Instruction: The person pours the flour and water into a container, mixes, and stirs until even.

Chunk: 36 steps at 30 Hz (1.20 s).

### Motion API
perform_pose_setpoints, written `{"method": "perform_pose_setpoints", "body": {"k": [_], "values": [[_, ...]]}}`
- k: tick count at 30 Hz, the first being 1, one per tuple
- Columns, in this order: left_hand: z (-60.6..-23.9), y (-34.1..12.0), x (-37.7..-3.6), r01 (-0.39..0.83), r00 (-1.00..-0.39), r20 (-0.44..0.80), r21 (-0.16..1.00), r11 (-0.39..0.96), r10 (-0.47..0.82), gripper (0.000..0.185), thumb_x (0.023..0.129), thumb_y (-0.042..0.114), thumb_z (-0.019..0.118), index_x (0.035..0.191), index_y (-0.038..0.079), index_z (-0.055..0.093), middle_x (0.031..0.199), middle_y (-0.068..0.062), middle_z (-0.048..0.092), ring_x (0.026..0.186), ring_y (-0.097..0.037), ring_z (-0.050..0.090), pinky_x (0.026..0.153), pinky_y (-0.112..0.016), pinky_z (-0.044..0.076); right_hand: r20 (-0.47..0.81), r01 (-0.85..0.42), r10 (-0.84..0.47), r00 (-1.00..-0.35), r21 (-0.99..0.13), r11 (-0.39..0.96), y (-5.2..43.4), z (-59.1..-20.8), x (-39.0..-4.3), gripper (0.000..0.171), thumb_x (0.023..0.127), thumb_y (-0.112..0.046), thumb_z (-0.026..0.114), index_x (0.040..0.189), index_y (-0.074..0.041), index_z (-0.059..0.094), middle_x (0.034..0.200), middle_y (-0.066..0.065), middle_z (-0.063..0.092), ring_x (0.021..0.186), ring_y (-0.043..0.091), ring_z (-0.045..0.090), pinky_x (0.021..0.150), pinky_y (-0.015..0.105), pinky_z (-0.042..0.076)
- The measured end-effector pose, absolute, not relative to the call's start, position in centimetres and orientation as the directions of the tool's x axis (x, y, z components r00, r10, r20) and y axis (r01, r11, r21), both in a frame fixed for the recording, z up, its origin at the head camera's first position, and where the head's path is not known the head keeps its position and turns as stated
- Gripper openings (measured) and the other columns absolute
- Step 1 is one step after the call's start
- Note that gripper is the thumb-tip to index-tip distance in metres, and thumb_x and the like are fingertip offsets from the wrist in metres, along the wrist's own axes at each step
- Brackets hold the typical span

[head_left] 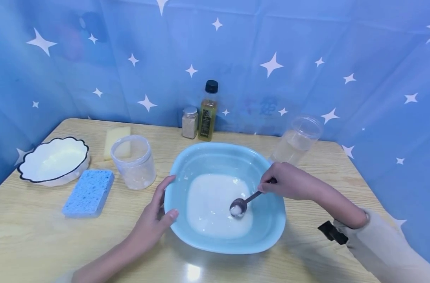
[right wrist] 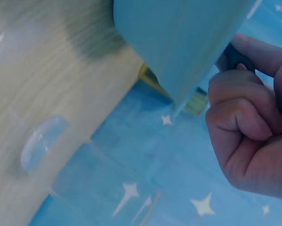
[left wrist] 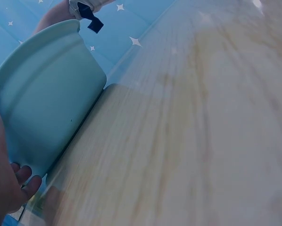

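A light blue basin (head_left: 275,224) stands on the wooden table with a white liquid (head_left: 211,204) in its bottom. My left hand (head_left: 158,216) grips the basin's left rim, thumb over the edge; in the left wrist view its other fingers lie against the outer wall. With curled fingers my right hand (head_left: 285,181) holds a dark spoon (head_left: 251,197) by the end of its handle, above the basin's right side. The spoon slants down to the left, and its bowl, with some white stuff in it, is at the liquid. In the right wrist view the basin wall hides the spoon's bowl.
Behind the basin stand an oil bottle (head_left: 206,118) and a small shaker jar (head_left: 190,124). A clear container with liquid (head_left: 292,145) is close at the back right. Leftward are a clear plastic jar (head_left: 138,173), a blue sponge (head_left: 89,192), a yellow sponge (head_left: 112,141) and a scalloped white dish (head_left: 55,161).
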<state>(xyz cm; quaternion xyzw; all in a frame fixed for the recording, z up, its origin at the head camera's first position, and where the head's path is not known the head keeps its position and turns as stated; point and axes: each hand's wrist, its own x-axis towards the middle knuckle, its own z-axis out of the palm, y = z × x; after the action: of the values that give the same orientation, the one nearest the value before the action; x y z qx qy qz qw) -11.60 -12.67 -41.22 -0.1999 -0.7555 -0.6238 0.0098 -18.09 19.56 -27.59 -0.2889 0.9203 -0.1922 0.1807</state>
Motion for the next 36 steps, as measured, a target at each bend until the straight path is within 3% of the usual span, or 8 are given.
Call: {"method": "perform_pose_setpoints", "body": {"k": [5,9,14,24,27,31,36], "values": [[-41.3,-12.8,-11.5,0.316,-0.918,0.269,0.940,0.127,0.292,0.067,0.090,0.017,0.054,0.146,0.031,0.019,0.143,-0.017,0.034,0.113,-0.039,0.050,0.078,-0.032,0.053,-0.181,-0.497,-0.649,-0.739,-0.502,0.707,18.3,-28.5,-17.6,0.019,0.088,-0.012,0.062,0.071,-0.016,0.069,0.057,-0.011,0.047,0.049,0.004,0.031,0.046,0.020,0.030],[-41.3,-12.7,-11.5,0.316,-0.919,0.269,0.940,0.130,0.288,0.067,0.090,0.017,0.054,0.146,0.031,0.020,0.142,-0.017,0.035,0.113,-0.038,0.051,0.079,-0.032,0.053,-0.117,-0.523,-0.639,-0.760,-0.474,0.708,16.5,-29.1,-17.3,0.021,0.087,-0.012,0.062,0.067,-0.018,0.067,0.053,-0.012,0.039,0.046,0.003,0.028,0.044,0.019,0.026],[-41.5,-12.5,-11.5,0.312,-0.918,0.267,0.943,0.119,0.294,0.068,0.089,0.017,0.055,0.146,0.032,0.020,0.142,-0.017,0.034,0.113,-0.038,0.051,0.079,-0.031,0.053,-0.068,-0.514,-0.585,-0.808,-0.404,0.757,15.0,-29.4,-17.5,0.015,0.087,-0.015,0.063,0.075,-0.017,0.072,0.058,-0.012,0.052,0.045,0.006,0.032,0.044,0.022,0.029],[-41.5,-12.2,-11.7,0.328,-0.906,0.280,0.938,0.110,0.319,0.067,0.090,0.021,0.055,0.146,0.032,0.020,0.137,-0.017,0.039,0.109,-0.035,0.053,0.076,-0.029,0.054,-0.088,-0.456,-0.506,-0.858,-0.323,0.829,18.4,-28.1,-17.8,0.015,0.088,-0.013,0.063,0.077,-0.013,0.073,0.057,-0.007,0.053,0.046,0.009,0.035,0.045,0.023,0.031],[-41.4,-12.4,-11.7,0.335,-0.906,0.286,0.935,0.116,0.311,0.067,0.090,0.021,0.055,0.146,0.031,0.020,0.139,-0.017,0.037,0.110,-0.037,0.052,0.077,-0.030,0.054,-0.164,-0.457,-0.529,-0.833,-0.335,0.824,19.5,-27.2,-17.4,0.016,0.086,-0.012,0.064,0.073,-0.014,0.072,0.054,-0.007,0.049,0.047,0.007,0.033,0.045,0.022,0.030],[-41.4,-12.6,-11.6,0.340,-0.908,0.291,0.932,0.127,0.302,0.067,0.090,0.020,0.055,0.146,0.030,0.020,0.141,-0.019,0.035,0.112,-0.039,0.051,0.078,-0.032,0.053,-0.254,-0.505,-0.624,-0.739,-0.406,0.762,19.5,-26.7,-16.8,0.019,0.085,-0.011,0.064,0.068,-0.017,0.069,0.052,-0.011,0.043,0.048,0.003,0.033,0.046,0.019,0.032],[-41.3,-12.7,-11.6,0.351,-0.910,0.300,0.925,0.148,0.285,0.066,0.090,0.017,0.054,0.145,0.030,0.022,0.140,-0.019,0.037,0.112,-0.038,0.052,0.080,-0.034,0.053,-0.213,-0.564,-0.732,-0.647,-0.512,0.648,17.2,-27.8,-16.2,0.022,0.087,-0.013,0.063,0.066,-0.018,0.066,0.054,-0.014,0.042,0.049,0.001,0.034,0.047,0.017,0.031]]}}
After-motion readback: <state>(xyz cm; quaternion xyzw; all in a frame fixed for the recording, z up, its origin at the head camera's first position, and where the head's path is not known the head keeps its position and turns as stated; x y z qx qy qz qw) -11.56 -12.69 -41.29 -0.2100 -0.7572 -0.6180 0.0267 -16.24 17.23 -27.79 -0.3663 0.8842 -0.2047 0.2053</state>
